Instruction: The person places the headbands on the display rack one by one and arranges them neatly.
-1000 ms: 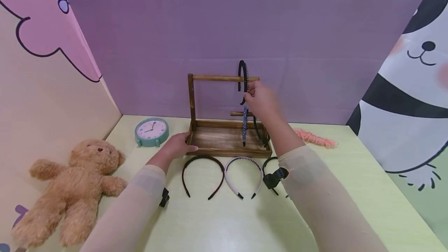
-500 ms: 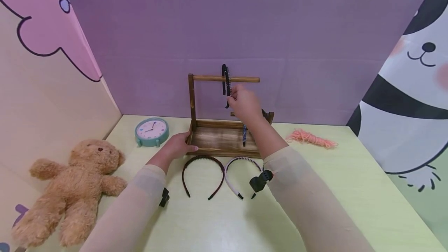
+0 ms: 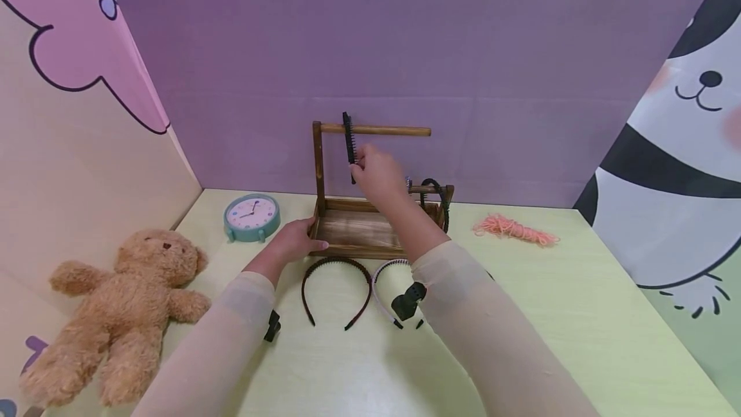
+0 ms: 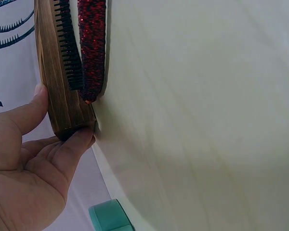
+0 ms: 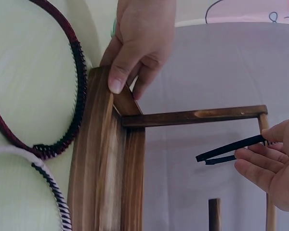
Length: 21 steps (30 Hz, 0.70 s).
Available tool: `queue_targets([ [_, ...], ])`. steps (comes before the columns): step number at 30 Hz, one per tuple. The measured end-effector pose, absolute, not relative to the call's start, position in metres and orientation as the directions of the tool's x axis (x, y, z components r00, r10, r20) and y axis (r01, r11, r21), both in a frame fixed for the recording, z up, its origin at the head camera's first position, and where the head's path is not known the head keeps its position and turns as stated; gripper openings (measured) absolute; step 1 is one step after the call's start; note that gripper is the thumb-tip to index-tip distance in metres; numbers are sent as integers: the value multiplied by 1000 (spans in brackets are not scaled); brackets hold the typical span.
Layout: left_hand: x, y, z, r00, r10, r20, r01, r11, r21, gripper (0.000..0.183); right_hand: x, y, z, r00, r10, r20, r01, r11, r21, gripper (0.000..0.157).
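Note:
My right hand (image 3: 379, 176) pinches a black toothed headband (image 3: 349, 137) that hangs over the upper rod (image 3: 399, 130) of a wooden rack, close to its left post. In the right wrist view the headband's two ends (image 5: 226, 148) point away from my fingers. My left hand (image 3: 292, 241) grips the left end of the rack's tray (image 3: 359, 251), thumb on its front wall. On the lower rod hangs another black headband (image 3: 446, 208); a blue one (image 3: 408, 182) is mostly hidden by my right arm. A dark red headband (image 4: 92, 48) and a white one (image 5: 12, 150) lie before the tray.
A teal clock (image 3: 251, 217) and a brown teddy bear (image 3: 136, 301) lie to the left. Pink yarn (image 3: 515, 229) lies right of the rack. A purple backdrop (image 3: 370, 37) stands close behind, with a panda-printed panel (image 3: 683, 166) at the right.
My right hand has slid the black headband leftward along the upper rod, from its free right end to near the post. The left hand stays on the tray.

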State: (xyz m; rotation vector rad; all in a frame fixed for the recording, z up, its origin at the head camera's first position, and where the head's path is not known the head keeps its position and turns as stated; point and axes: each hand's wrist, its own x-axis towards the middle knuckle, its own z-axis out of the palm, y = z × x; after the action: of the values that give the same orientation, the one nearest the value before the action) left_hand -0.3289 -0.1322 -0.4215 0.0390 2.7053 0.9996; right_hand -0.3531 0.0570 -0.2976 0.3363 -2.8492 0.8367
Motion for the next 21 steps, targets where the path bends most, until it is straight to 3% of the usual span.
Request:
queue_targets([
  [21, -329, -132, -421, -967, 110, -231, -62, 776, 627, 82, -357, 32, -303, -960, -197, 198, -272, 814, -513, 32],
])
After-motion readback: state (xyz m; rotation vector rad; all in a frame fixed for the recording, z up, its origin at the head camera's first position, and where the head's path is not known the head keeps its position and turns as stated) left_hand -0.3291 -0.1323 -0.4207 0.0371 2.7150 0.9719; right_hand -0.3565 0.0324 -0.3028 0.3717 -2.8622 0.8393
